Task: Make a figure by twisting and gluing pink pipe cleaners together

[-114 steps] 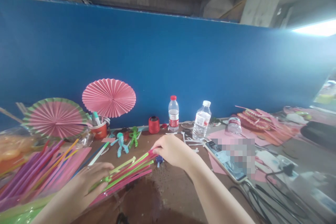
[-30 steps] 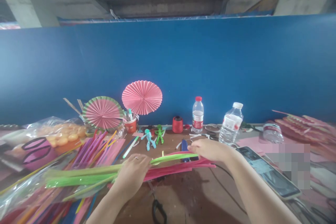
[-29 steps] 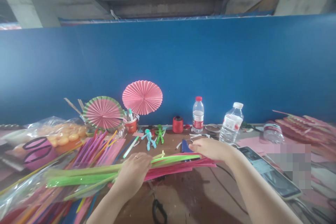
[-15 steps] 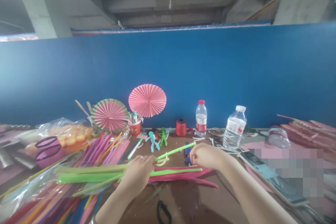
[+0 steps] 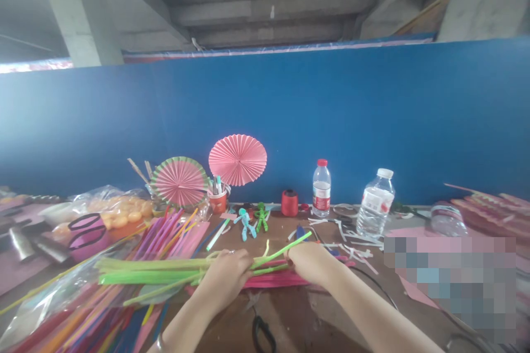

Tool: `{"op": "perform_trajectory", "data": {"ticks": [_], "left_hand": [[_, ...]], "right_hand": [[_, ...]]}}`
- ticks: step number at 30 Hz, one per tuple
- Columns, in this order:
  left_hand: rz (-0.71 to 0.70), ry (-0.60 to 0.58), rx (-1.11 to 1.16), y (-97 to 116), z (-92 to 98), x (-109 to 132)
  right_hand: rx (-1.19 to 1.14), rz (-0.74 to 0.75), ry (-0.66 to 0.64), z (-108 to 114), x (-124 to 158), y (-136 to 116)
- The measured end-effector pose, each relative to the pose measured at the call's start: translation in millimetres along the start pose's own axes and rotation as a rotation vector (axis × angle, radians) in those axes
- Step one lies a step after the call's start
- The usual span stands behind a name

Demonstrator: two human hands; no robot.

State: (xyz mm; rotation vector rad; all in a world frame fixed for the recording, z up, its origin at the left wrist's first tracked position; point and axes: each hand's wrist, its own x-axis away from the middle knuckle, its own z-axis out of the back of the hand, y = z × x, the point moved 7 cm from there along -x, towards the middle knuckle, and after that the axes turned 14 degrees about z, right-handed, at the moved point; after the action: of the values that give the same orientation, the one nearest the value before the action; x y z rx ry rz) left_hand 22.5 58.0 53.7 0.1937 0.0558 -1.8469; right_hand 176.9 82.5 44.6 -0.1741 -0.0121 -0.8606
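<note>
My left hand point(image 5: 227, 278) is closed around a bundle of green pipe cleaners point(image 5: 149, 277), which stick out on both sides of it and lie partly in a clear plastic bag. One bright green stem slants up past the fingers to the right. My right hand point(image 5: 308, 262) is at the right ends of the green stems, fingers curled down; whatever they pinch is hidden. Pink pipe cleaners point(image 5: 273, 281) lie under both hands. Behind the right hand, a dark blue object point(image 5: 300, 231) is mostly covered. Dark-handled scissors point(image 5: 263, 332) rest just in front.
Small light-blue point(image 5: 245, 223) and green figures point(image 5: 261, 216) are behind my hands. Farther back are a red spool point(image 5: 289, 203), two water bottles point(image 5: 322, 187) and pink paper fans point(image 5: 237, 160). Many coloured pipe cleaners point(image 5: 103, 314) spread at left. White scraps point(image 5: 343, 231) lie at right.
My right hand has moved left and slightly down, from beside the blue object to the green stems' ends, closer to my left hand. My left hand still grips the bundle. The view has shifted slightly.
</note>
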Motion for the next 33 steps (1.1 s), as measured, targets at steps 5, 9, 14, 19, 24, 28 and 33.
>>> {"op": "perform_trajectory", "data": {"ticks": [5, 9, 14, 19, 24, 28, 33], "left_hand": [[-0.006, -0.04, 0.017, -2, -7.5, -1], [0.046, -0.015, 0.067, -5, -7.8, -2], [0.125, 0.031, 0.152, -13, -6.3, -3], [0.168, 0.089, 0.251, -21, -2.7, -5], [0.208, 0.164, 0.309, -28, 1.5, -4], [0.25, 0.22, 0.336, -37, 2.1, -4], [0.285, 0.291, 0.361, -47, 3.3, -5]], "right_hand": [[0.003, -0.05, 0.01, 0, -1, 5], [-0.027, -0.082, 0.034, 5, 0, 16], [-0.14, -0.117, 0.065, 8, 1, 35], [-0.295, -0.146, 0.09, 5, 4, 40], [-0.413, -0.116, 0.169, 8, 6, 26], [-0.406, -0.185, 0.339, 25, 5, 33], [-0.317, -0.175, 0.397, 39, 10, 30]]}}
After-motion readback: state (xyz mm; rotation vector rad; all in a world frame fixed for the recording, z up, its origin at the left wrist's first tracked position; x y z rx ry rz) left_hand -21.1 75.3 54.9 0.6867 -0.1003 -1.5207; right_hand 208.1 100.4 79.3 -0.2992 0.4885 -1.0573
